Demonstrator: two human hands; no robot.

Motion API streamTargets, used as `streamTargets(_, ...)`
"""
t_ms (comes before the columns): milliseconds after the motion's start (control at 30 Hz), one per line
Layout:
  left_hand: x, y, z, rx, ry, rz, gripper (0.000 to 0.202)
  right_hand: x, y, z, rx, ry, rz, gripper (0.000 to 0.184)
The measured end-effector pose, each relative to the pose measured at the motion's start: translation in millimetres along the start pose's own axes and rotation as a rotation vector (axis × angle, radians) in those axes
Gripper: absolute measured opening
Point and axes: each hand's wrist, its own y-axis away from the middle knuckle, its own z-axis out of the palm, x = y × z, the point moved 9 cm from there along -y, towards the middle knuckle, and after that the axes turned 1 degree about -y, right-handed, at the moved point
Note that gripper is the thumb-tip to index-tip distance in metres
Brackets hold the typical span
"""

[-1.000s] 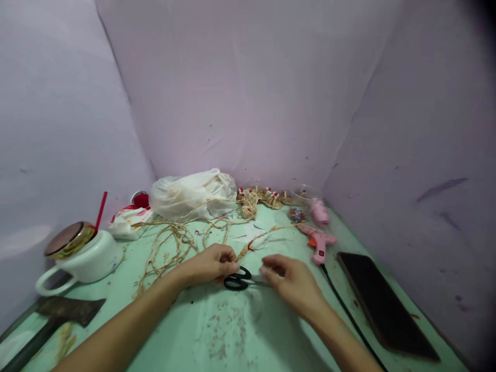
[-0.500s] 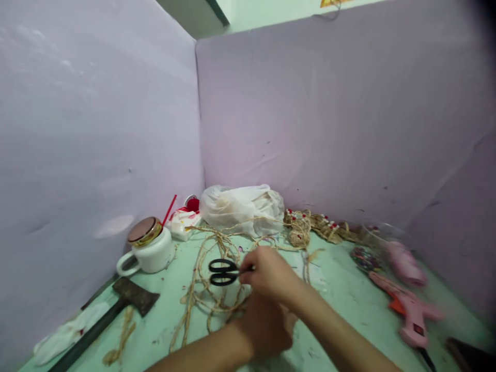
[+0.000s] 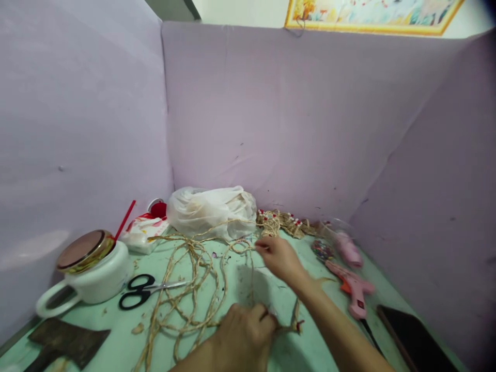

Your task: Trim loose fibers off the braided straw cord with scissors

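The left hand [image 3: 242, 338] sits low at the near edge of the desk [image 3: 116, 343], its grip closed over one end of the jute twine [image 3: 196, 261]. The right hand [image 3: 282, 260] reaches further out, and its grip is narrow, thumb and fingertips pinched on a strand just in front of the plastic bag [image 3: 211, 209]. Between and to the left of the two hands, the twine lies on the desk in loose, crossing loops that run back toward the bag.

The main risk looks to be tangling. The loops overlap in several places, so a pull from either hand could cinch them into a knot. One loop lies against the blades of the scissors [image 3: 144, 291], and a tug could drag them along or catch them. The white mug [image 3: 95, 274] stands just beyond the scissors, near enough to be nudged. On the right, the pink glue gun [image 3: 352, 290] lies close to the right forearm, where a sweep could knock it.
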Motion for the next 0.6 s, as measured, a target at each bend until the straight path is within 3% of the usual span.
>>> streamTargets(100,11.7,1.5,-0.6,0.028,-0.174,0.117,0.003,63.1,12.7,-25.7,0.074,0.029,0.13,0.027)
streamTargets(233,13.7,0.8,1.8,0.142,-0.27,0.166,0.007,102.0,20.1,-29.4,0.131,0.052,0.212,0.028)
streamTargets(400,2.4,-4.2,18.7,0.079,-0.299,0.127,0.014,101.0,-14.6,-26.9,0.207,0.124,0.233,0.028)
streamTargets(600,-10.0,-8.1,38.4,-0.131,-0.225,0.029,0.009,59.8,-71.1,-19.9,0.196,0.223,0.084,0.03)
